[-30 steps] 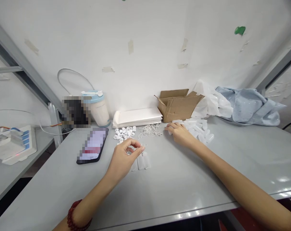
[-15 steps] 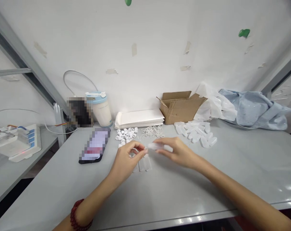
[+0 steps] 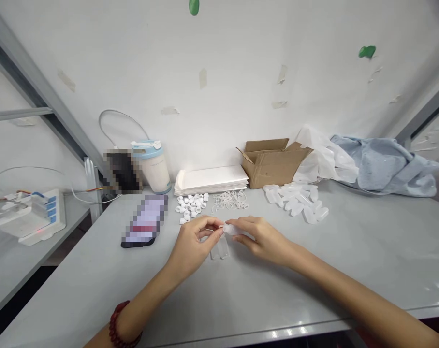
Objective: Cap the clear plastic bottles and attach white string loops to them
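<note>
My right hand (image 3: 261,240) grips a translucent plastic tube-like piece (image 3: 229,229) between thumb and fingers. Its left end meets the pinched fingertips of my left hand (image 3: 197,241). Whatever those fingertips hold is small and hidden. Just below the hands, a few flat translucent pieces (image 3: 219,248) lie side by side on the grey table (image 3: 248,290). Beyond my left hand are several small white caps (image 3: 192,205). Thin white loops of cord (image 3: 231,199) lie to the right of the caps. Farther right is a pile of loose translucent pieces (image 3: 295,199).
Along the wall stand a cup with a blue lid (image 3: 154,166), a stack of white envelopes (image 3: 212,180) and an open cardboard box (image 3: 277,166). A white plastic bag (image 3: 323,157) and blue cloth (image 3: 382,164) lie at right. At left are a phone (image 3: 145,220) and a power strip (image 3: 45,217).
My right hand has tilted and shifted slightly left and down, bringing the translucent piece closer against the left fingertips. My left hand keeps its pinch. The camera view has shifted slightly.
</note>
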### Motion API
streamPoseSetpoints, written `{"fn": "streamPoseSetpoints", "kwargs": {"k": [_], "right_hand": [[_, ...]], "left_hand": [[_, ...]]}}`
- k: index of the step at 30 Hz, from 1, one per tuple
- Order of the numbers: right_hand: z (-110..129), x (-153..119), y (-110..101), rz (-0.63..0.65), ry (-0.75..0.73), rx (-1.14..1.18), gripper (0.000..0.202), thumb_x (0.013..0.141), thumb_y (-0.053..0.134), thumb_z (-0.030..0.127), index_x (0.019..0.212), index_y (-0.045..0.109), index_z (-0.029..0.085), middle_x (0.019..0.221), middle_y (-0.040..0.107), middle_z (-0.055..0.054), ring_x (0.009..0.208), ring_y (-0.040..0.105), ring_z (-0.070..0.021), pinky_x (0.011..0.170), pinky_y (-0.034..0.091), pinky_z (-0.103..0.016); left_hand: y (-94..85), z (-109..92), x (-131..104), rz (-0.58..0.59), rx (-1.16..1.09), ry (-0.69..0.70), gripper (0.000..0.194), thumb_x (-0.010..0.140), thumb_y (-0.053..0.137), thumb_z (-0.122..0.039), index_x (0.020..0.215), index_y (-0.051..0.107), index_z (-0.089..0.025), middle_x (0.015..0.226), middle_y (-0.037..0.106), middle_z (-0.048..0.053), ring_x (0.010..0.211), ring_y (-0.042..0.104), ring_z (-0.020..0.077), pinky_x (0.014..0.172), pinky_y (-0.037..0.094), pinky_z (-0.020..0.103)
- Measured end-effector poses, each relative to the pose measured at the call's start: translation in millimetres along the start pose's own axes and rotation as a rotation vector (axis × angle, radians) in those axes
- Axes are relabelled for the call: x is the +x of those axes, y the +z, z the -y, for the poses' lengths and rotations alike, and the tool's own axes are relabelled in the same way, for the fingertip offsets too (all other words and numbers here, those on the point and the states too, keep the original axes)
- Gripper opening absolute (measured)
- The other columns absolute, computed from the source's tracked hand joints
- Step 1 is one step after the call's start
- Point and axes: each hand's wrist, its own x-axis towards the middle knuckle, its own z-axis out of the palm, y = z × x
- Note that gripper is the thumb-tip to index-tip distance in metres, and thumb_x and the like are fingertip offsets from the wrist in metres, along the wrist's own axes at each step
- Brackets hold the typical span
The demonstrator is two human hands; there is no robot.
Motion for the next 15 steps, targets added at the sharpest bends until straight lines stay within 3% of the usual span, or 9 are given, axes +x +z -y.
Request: {"fn": "streamPoseSetpoints", "kwargs": {"k": [8,15], "right_hand": [[-5.2,-0.5,5.9,-0.009,-0.070,-0.381,0.026,0.089,0.042,0.012,0.111,0.055,0.010,0.075,0.063,-0.008,0.061,0.055,-0.0173,0.063,0.040,-0.031],[-0.8,-1.6,8.6,-0.092,-0.180,-0.618,0.029,0.092,0.036,0.015,0.115,0.052,0.007,0.075,0.064,-0.009,0.057,0.052,-0.0162,0.064,0.036,-0.032]], "left_hand": [[1.0,2.3,-0.8,-0.015,-0.018,-0.063,0.015,0.078,0.062,-0.028,0.087,0.070,-0.019,0.086,0.071,0.004,0.080,0.068,0.0185,0.078,0.056,0.031],[2.5,4.7,-1.1,-0.027,0.010,0.000,0.016,0.080,0.061,-0.029,0.087,0.071,-0.019,0.087,0.069,0.004,0.082,0.066,0.0181,0.076,0.057,0.030]]}}
